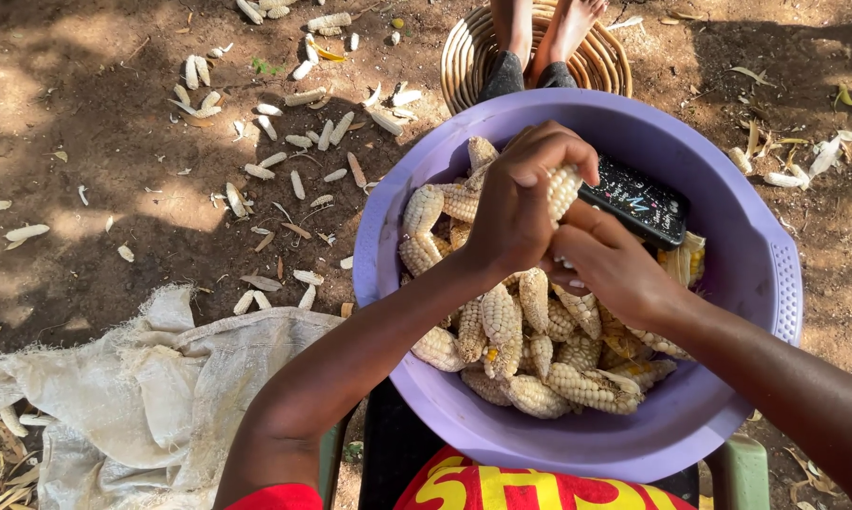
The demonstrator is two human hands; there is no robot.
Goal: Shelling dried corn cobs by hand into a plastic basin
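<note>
A large purple plastic basin [764,283] rests on my lap, piled with several pale maize cobs [539,364]. My left hand [520,203] is closed around one maize cob [564,189] held above the pile, thumb over its top end. My right hand [610,269] sits just below and to the right, fingers pressed against the same cob's lower end. A black phone [638,203] lies in the basin behind my hands, leaning on the cobs.
Several stripped cobs [303,142] lie scattered on the dirt to the left. A woven basket [468,52] sits beyond the basin with my bare feet [548,28] in it. A crumpled white sack [152,397] lies at lower left.
</note>
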